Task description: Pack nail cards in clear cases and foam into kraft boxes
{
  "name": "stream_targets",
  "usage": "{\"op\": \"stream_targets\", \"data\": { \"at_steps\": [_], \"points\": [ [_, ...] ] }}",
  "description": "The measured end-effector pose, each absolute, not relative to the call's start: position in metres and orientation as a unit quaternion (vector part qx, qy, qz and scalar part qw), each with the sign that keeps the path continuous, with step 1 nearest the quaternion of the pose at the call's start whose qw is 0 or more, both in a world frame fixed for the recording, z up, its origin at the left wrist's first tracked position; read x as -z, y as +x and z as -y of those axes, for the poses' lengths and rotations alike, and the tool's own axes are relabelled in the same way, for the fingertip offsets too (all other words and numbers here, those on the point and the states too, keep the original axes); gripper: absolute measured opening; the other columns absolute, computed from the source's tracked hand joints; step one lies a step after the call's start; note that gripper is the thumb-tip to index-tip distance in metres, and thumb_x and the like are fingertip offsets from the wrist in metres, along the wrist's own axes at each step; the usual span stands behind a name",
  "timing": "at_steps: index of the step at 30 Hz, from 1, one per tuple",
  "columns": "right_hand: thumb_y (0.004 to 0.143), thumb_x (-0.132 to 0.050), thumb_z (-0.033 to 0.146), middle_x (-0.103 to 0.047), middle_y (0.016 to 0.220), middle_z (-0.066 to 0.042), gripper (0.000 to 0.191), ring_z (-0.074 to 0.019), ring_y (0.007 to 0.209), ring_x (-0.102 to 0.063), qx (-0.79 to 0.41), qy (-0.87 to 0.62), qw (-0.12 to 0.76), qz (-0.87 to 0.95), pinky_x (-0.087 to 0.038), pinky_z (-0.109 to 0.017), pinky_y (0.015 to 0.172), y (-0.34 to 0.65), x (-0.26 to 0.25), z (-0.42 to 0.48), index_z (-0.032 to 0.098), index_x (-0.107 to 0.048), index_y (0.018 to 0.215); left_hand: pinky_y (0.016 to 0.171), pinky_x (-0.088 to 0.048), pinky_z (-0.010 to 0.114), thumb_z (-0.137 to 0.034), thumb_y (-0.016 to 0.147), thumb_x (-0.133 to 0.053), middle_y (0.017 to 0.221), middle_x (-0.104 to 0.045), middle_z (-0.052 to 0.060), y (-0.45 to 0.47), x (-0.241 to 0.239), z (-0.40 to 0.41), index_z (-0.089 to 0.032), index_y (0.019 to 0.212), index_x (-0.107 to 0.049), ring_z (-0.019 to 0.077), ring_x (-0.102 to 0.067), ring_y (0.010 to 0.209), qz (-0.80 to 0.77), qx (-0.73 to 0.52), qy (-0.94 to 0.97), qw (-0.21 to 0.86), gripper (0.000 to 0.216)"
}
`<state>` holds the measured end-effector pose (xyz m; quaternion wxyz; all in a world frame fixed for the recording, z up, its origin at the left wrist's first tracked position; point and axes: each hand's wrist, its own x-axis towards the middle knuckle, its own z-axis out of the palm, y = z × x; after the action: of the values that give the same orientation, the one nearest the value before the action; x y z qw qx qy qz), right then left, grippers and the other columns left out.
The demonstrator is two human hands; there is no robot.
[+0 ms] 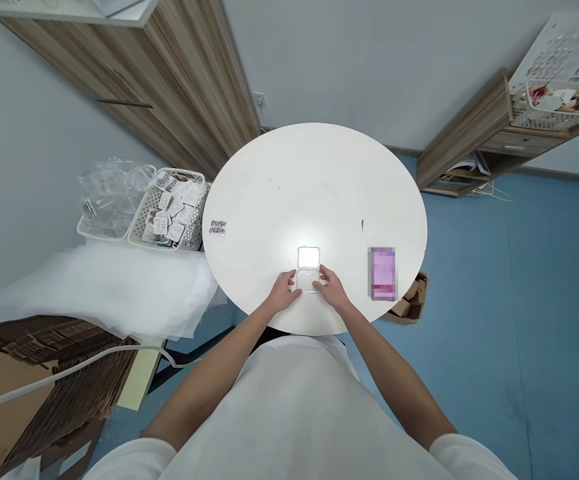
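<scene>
A small clear plastic case (308, 281) lies opened on the round white table (314, 173), close to its front edge. Its far half (308, 257) looks bright white, from glare or from something white in it; I cannot tell which. My left hand (284, 291) grips the near half by its left side, thumb at the lower corner and fingers higher up. On the opposite side my right hand (332, 288) holds the right edge, with the thumb reaching over the near half. What lies inside the near half is too small to make out.
A card with small dark ovals (218, 228) lies at the table's left. A blurred pink rectangular object (383, 274) is at the right, near a small dark mark (362, 225). Baskets of cards (174, 213) and plastic bags (116, 197) stand left; a cardboard box (412, 303) sits below right.
</scene>
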<state>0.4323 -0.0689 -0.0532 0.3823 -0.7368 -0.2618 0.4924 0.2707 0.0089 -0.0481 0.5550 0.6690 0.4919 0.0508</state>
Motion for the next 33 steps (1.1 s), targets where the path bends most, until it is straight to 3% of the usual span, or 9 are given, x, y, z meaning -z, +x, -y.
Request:
{"op": "stream_targets", "data": {
  "at_steps": [12,21,24,29,33],
  "points": [
    [0.068,-0.052,0.029,-0.044,0.121,-0.008,0.062,-0.0188,0.105,-0.048,-0.494,-0.737,0.417,0.199,-0.043,-0.035,0.086,0.396,0.054,0.099,0.023,-0.034,0.127,0.085,-0.041,0.033,-0.009,0.067,-0.053,0.118,-0.048,0.010,0.272,0.056,0.004,-0.018,0.124,-0.039,0.0183,-0.047,0.104,-0.531,-0.086,0.602,0.590,0.059],
    [0.069,-0.052,0.031,-0.048,0.117,-0.009,0.057,-0.0198,0.100,-0.051,-0.474,-0.757,0.409,0.186,-0.047,-0.035,0.079,0.402,0.049,0.097,0.023,-0.037,0.123,0.087,-0.041,0.034,-0.016,0.072,-0.053,0.124,-0.046,0.010,0.260,0.051,0.002,-0.021,0.125,-0.038,0.0191,-0.047,0.108,-0.512,-0.076,0.616,0.594,0.056],
    [0.072,-0.050,0.031,-0.047,0.117,-0.010,0.053,-0.0207,0.100,-0.050,-0.408,-0.790,0.403,0.218,-0.046,-0.038,0.080,0.399,0.042,0.098,0.022,-0.037,0.123,0.085,-0.043,0.033,-0.022,0.074,-0.053,0.121,-0.049,0.010,0.245,0.047,-0.009,-0.021,0.122,-0.042,0.0184,-0.049,0.105,-0.492,-0.065,0.631,0.596,0.049],
    [0.078,-0.044,0.029,-0.049,0.112,-0.009,0.041,-0.0217,0.104,-0.046,-0.247,-0.807,0.387,0.372,-0.041,-0.043,0.086,0.380,0.026,0.086,0.021,-0.042,0.118,0.079,-0.046,0.031,-0.028,0.078,-0.050,0.110,-0.055,0.009,0.193,0.039,-0.064,-0.020,0.120,-0.043,0.0160,-0.054,0.094,-0.488,-0.087,0.692,0.525,0.044],
    [0.081,-0.040,0.026,-0.054,0.104,-0.007,0.036,-0.0191,0.092,-0.052,-0.285,-0.767,0.359,0.449,-0.046,-0.038,0.078,0.345,0.017,0.047,0.022,-0.043,0.117,0.079,-0.044,0.034,-0.027,0.078,-0.048,0.105,-0.055,0.007,0.143,0.034,-0.128,-0.020,0.123,-0.038,0.0166,-0.054,0.086,-0.485,-0.103,0.767,0.406,0.047]
  ]
}}
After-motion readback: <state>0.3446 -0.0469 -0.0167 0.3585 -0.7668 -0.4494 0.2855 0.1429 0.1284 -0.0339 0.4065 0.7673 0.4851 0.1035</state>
